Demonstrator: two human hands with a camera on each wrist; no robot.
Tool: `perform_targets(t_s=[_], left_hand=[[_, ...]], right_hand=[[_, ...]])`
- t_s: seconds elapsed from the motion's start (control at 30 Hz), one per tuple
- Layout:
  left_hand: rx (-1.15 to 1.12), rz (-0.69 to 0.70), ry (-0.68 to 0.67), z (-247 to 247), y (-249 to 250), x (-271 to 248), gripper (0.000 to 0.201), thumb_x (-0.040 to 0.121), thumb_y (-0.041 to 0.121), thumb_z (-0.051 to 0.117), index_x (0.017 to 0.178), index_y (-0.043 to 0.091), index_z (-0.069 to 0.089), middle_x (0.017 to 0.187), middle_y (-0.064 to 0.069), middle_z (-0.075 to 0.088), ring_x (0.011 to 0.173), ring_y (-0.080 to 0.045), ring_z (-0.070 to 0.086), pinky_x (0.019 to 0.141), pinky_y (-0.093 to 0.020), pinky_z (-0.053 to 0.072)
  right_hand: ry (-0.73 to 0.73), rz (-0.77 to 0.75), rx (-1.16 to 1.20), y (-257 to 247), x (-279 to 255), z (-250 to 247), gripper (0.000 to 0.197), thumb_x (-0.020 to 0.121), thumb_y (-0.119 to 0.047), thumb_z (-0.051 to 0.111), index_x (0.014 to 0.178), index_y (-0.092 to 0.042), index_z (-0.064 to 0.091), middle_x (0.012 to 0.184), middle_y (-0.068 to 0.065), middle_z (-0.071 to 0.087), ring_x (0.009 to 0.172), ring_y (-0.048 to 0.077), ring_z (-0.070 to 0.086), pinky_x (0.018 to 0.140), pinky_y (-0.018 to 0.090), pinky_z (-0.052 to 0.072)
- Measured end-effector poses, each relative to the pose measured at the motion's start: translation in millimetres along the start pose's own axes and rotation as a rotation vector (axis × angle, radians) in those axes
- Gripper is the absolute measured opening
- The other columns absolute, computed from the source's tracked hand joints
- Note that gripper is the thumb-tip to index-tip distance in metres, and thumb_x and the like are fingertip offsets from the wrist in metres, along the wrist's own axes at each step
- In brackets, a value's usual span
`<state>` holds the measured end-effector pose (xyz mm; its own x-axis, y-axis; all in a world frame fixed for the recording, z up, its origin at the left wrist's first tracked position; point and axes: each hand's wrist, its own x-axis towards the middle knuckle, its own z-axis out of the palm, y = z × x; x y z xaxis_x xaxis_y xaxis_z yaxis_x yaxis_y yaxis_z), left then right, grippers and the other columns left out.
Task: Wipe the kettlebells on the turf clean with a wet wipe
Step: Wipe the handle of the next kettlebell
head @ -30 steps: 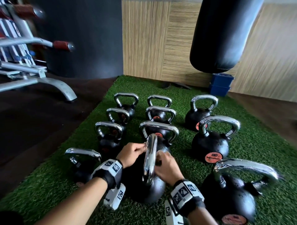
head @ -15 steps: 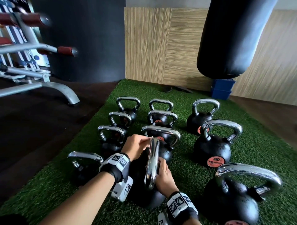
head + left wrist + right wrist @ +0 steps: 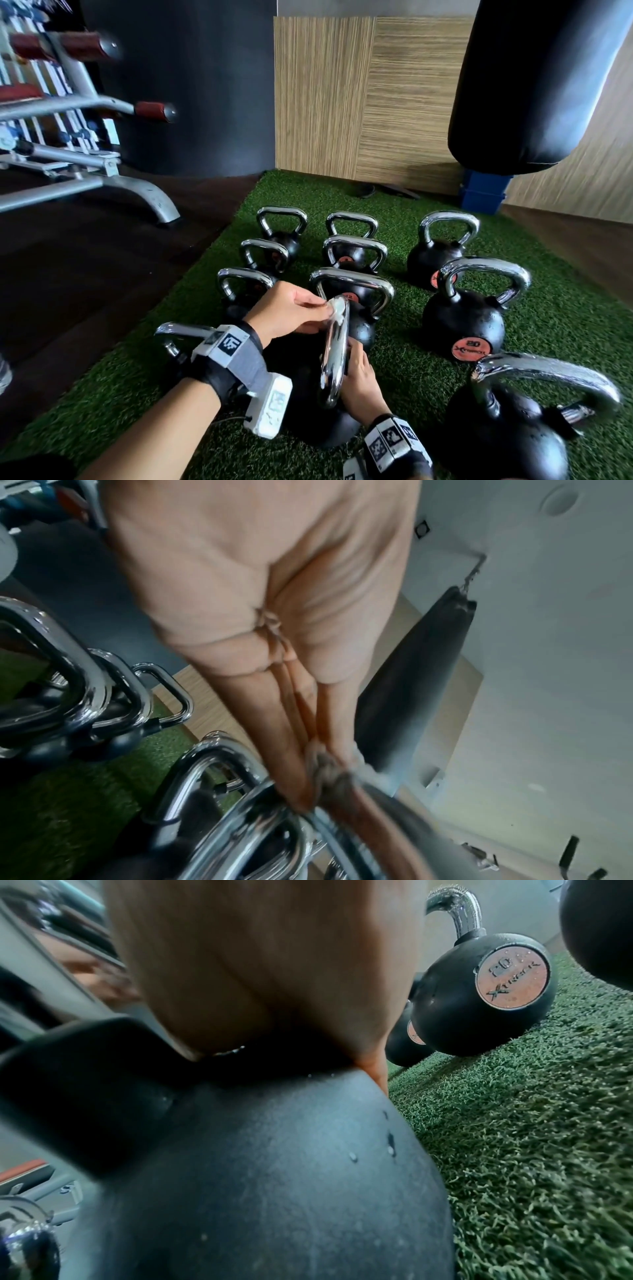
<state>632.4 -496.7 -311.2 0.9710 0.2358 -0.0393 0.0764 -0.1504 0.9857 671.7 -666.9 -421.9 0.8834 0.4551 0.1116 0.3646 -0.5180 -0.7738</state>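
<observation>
Left hand (image 3: pixel 291 313) pinching the wipe (image 3: pixel 334 306) has slid up to the handle (image 3: pixel 334 349) top at frame centre; right hand (image 3: pixel 359 383) has dropped, gripping its base; handle nearly done.

Your head view is evenly lit, with glare on the chrome handle (image 3: pixel 334 349) and a pale sheen down the punching bag (image 3: pixel 534 85). Its edges bend and the weight rack (image 3: pixel 51 102) at the left smears. Your left wrist view is blurred throughout. In your right wrist view the near kettlebell (image 3: pixel 274 1177) is soft and the turf (image 3: pixel 531 1123) sharper.
</observation>
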Motion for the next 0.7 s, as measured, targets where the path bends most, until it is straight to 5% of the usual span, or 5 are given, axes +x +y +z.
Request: perform_targets(t_s=[0.17, 0.27, 0.4, 0.57, 0.7], left_hand=[[0.039, -0.047, -0.129, -9.4, 7.8, -12.3, 0.023, 0.083, 0.004, 0.080, 0.103, -0.006, 0.075, 0.094, -0.020, 0.078, 0.079, -0.022, 0.075, 0.068, -0.026, 0.062], [-0.041, -0.059, -0.082, -3.1, 1.8, -21.7, 0.026, 0.083, 0.000, 0.079, 0.107, -0.009, 0.073, 0.094, -0.019, 0.077, 0.078, -0.021, 0.074, 0.071, -0.028, 0.063], [-0.081, -0.130, -0.207, -11.7, -16.4, -36.1, 0.024, 0.081, -0.001, 0.079, 0.105, -0.006, 0.074, 0.092, -0.017, 0.078, 0.082, -0.021, 0.076, 0.075, -0.031, 0.064], [-0.103, -0.031, -0.198, -10.1, -33.4, -52.2, 0.018, 0.076, 0.002, 0.082, 0.091, 0.012, 0.081, 0.092, -0.014, 0.079, 0.083, -0.018, 0.075, 0.075, -0.030, 0.063], [0.022, 0.106, -0.285, -13.3, -47.6, -61.9, 0.023, 0.075, 0.009, 0.086, 0.098, 0.011, 0.082, 0.097, -0.012, 0.079, 0.092, -0.020, 0.074, 0.087, -0.032, 0.060]], right_hand=[[0.000, -0.008, 0.010, 1.1, 1.7, 0.8, 0.054, 0.094, -0.022, 0.062, 0.141, -0.011, 0.039, 0.140, 0.008, 0.049, 0.134, 0.027, 0.042, 0.112, 0.040, 0.033], [0.017, -0.008, 0.019, 1.0, 0.8, 1.0, 0.052, 0.094, -0.023, 0.062, 0.140, -0.011, 0.040, 0.139, 0.007, 0.050, 0.134, 0.026, 0.043, 0.112, 0.041, 0.034], [0.030, -0.013, 0.033, 3.8, 1.3, 2.5, 0.052, 0.092, -0.023, 0.065, 0.137, -0.012, 0.043, 0.135, 0.007, 0.052, 0.130, 0.028, 0.046, 0.110, 0.043, 0.036], [0.030, 0.023, 0.030, 6.2, 1.2, 4.5, 0.055, 0.091, -0.024, 0.066, 0.139, -0.016, 0.041, 0.137, 0.009, 0.051, 0.129, 0.031, 0.048, 0.109, 0.044, 0.036], [0.030, 0.024, 0.033, 7.3, 0.4, 3.8, 0.055, 0.090, -0.022, 0.066, 0.139, -0.016, 0.041, 0.136, 0.010, 0.051, 0.128, 0.032, 0.048, 0.109, 0.045, 0.036]])
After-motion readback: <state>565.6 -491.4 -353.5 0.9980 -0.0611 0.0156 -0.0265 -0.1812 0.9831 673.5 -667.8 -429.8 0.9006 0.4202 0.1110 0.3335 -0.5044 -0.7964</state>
